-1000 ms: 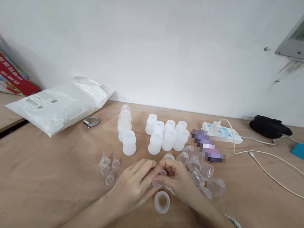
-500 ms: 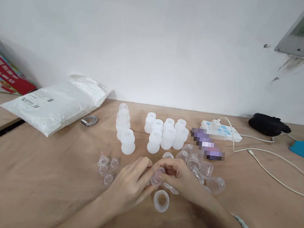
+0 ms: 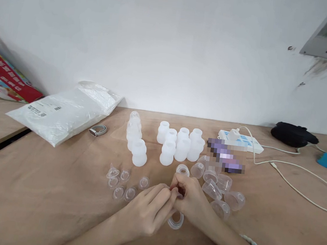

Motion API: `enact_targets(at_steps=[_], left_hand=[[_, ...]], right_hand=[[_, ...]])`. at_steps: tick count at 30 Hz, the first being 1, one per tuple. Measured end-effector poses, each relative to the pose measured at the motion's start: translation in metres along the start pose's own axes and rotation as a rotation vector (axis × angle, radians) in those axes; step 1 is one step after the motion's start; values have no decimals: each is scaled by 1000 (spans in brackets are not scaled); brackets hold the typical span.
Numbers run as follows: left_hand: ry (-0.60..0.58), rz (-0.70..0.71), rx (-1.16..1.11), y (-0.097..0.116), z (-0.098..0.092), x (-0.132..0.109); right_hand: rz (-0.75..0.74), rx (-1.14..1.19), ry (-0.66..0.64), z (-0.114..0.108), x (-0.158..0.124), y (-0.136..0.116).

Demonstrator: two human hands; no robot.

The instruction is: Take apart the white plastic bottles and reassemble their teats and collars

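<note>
My left hand [image 3: 152,206] and my right hand [image 3: 189,194] meet in front of me, fingertips pinched together. Between them is a clear bottle ring [image 3: 180,196], mostly covered by the fingers; I cannot tell whether a nipple sits in it. Just below the fingers, another clear ring [image 3: 176,220] lies on the table, partly hidden by my right hand. One more clear ring [image 3: 183,169] rests beyond the hands. To the left lie several clear bottle nipples [image 3: 119,192]. Several clear caps [image 3: 212,189] lie scattered to the right, the closest beside my right forearm.
White bottle bodies [image 3: 182,148] stand behind the hands, with another white bottle row [image 3: 140,153] to their left. A white plastic bag [image 3: 64,109] and a watch [image 3: 98,130] are at left. A power strip [image 3: 252,143], pixelated purple object [image 3: 225,156] and cable [image 3: 303,165] are at right.
My fingers have closed further over the clear ring, which shows less now. The view has shifted slightly, and more nipples and caps show beside my hands.
</note>
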State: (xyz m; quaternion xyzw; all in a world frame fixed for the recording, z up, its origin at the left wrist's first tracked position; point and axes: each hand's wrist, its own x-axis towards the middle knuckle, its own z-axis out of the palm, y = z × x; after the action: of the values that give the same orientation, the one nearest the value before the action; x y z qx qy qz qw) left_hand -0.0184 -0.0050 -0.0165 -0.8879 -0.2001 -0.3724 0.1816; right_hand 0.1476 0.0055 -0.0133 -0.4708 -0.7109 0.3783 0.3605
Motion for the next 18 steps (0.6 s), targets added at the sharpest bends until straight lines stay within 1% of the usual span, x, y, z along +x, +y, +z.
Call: enact_targets(at_steps=[2, 5, 10, 14, 18], left_hand=[[32, -5, -4, 0, 2, -2], [48, -16, -25, -1, 5, -5], [12, -53, -103, 1, 5, -6], [0, -64, -115, 4, 4, -3], [-62, -180, -155, 0, 6, -2]], right_hand=[[12, -8, -22, -1, 0, 0], [26, 0, -67, -1, 1, 0], [23, 52, -112, -1, 0, 3], [18, 3, -114, -1, 0, 6], [1, -110, -107, -6, 2, 2]])
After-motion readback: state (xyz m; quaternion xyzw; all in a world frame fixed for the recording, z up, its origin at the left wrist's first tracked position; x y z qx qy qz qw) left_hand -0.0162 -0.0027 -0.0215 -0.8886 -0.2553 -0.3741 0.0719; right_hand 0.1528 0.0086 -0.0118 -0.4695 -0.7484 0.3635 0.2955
